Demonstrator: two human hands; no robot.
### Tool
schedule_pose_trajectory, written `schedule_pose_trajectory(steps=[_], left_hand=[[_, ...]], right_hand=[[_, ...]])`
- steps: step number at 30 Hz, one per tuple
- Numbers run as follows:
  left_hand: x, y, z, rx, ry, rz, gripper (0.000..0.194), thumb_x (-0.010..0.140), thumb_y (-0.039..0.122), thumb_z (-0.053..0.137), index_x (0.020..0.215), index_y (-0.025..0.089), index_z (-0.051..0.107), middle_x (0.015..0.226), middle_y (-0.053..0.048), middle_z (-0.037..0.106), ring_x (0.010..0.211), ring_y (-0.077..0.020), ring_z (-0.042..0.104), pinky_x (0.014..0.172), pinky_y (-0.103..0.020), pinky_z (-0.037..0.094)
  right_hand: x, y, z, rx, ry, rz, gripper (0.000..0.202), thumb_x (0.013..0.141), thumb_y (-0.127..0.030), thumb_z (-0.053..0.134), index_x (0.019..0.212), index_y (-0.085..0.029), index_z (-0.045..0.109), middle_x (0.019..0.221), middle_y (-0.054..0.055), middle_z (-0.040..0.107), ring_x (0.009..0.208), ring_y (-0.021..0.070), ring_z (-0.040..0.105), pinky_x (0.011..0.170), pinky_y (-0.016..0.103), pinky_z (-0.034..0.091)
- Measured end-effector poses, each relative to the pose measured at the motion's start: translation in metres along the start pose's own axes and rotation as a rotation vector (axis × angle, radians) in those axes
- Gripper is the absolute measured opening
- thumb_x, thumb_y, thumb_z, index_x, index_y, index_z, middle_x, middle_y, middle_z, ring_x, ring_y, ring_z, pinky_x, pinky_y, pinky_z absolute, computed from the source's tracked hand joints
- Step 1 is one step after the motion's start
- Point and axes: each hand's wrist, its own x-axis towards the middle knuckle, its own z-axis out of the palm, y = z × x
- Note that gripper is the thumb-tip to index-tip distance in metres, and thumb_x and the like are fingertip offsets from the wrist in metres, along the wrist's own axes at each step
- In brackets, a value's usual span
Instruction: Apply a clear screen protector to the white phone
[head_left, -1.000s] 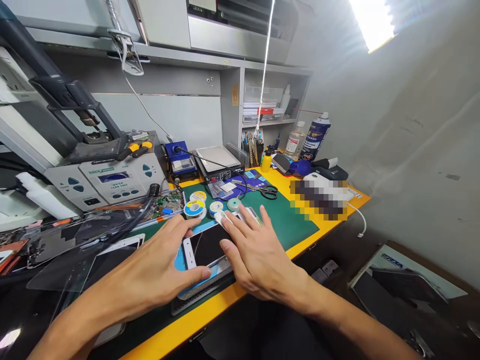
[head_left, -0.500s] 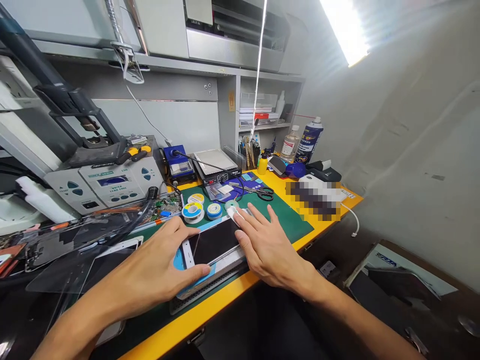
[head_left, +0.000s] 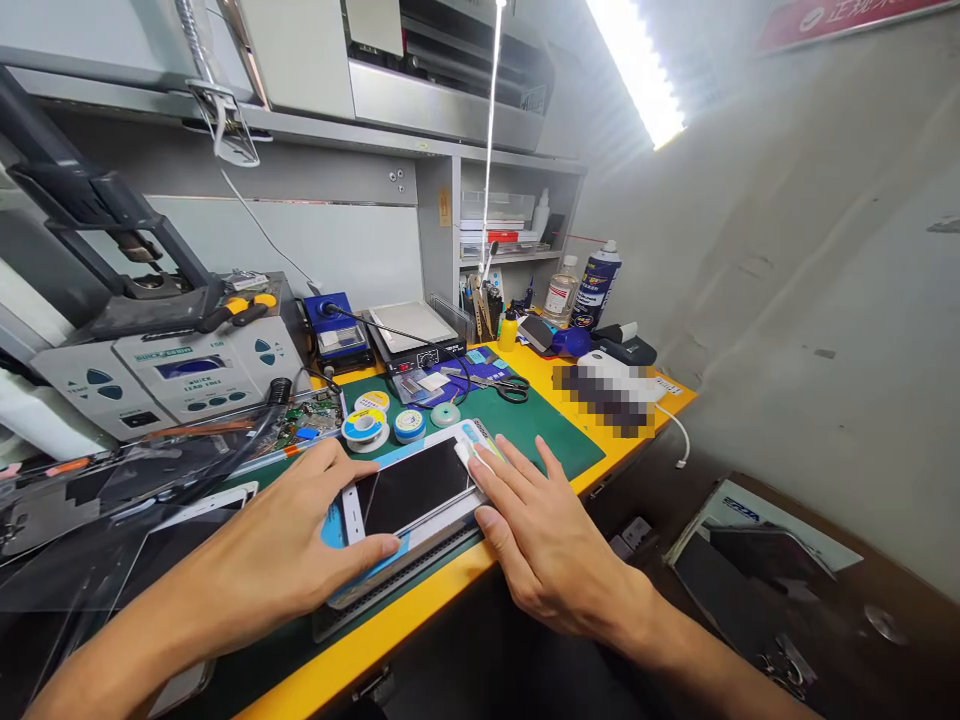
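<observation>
A smartphone (head_left: 414, 487) with a white frame and dark screen lies face up on a light blue and white box (head_left: 375, 572). My left hand (head_left: 304, 545) grips the phone's left part, thumb on the near edge and fingers on the far edge. A small white wipe (head_left: 466, 455) sits under the fingertips of my right hand (head_left: 544, 525), which presses it onto the right end of the screen. The right fingers are nearly straight, and the palm rests over the box's near right corner. A solder wire spool (head_left: 365, 428) and a small round tin (head_left: 409, 426) stand behind the phone.
A green mat (head_left: 555, 440) covers part of the yellow bench (head_left: 442, 590). Scissors (head_left: 512, 388), a hot plate (head_left: 416, 335) and a rework station (head_left: 191, 375) stand beyond. A bottle (head_left: 561, 292) and spray can (head_left: 596, 285) are at the back right. Another phone (head_left: 187, 530) lies left.
The right hand and wipe have shifted slightly toward the near edge of the phone's right end, uncovering the box's far corner. The left hand keeps its grip. The whole view has turned a little right.
</observation>
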Motion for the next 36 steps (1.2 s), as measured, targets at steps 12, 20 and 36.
schedule_pose_trajectory(steps=[12, 20, 36], left_hand=[[-0.001, 0.01, -0.012, -0.017, -0.145, -0.053, 0.069, 0.084, 0.071, 0.06, 0.139, 0.029, 0.06, 0.112, -0.007, 0.057, 0.098, -0.0247, 0.063, 0.083, -0.035, 0.055], [0.0, 0.016, -0.016, -0.037, -0.114, -0.04, 0.067, 0.082, 0.068, 0.064, 0.136, 0.028, 0.064, 0.104, -0.005, 0.057, 0.088, -0.0222, 0.063, 0.079, -0.033, 0.055], [-0.003, 0.017, -0.013, -0.057, -0.086, -0.077, 0.075, 0.079, 0.062, 0.07, 0.141, 0.022, 0.054, 0.123, -0.011, 0.058, 0.112, -0.0317, 0.061, 0.094, -0.042, 0.052]], right_hand=[[-0.012, 0.001, -0.003, -0.026, 0.022, -0.014, 0.046, 0.106, -0.027, 0.039, 0.15, -0.017, 0.049, 0.158, 0.008, 0.048, 0.151, 0.0317, 0.035, 0.121, 0.069, 0.023], [0.013, 0.003, -0.005, -0.033, -0.019, -0.017, 0.049, 0.107, -0.034, 0.037, 0.151, -0.017, 0.049, 0.158, 0.012, 0.047, 0.152, 0.0344, 0.032, 0.12, 0.069, 0.025], [0.046, 0.0, -0.001, -0.057, -0.057, -0.04, 0.051, 0.109, -0.037, 0.033, 0.149, -0.012, 0.051, 0.156, 0.013, 0.05, 0.151, 0.0363, 0.033, 0.119, 0.071, 0.021]])
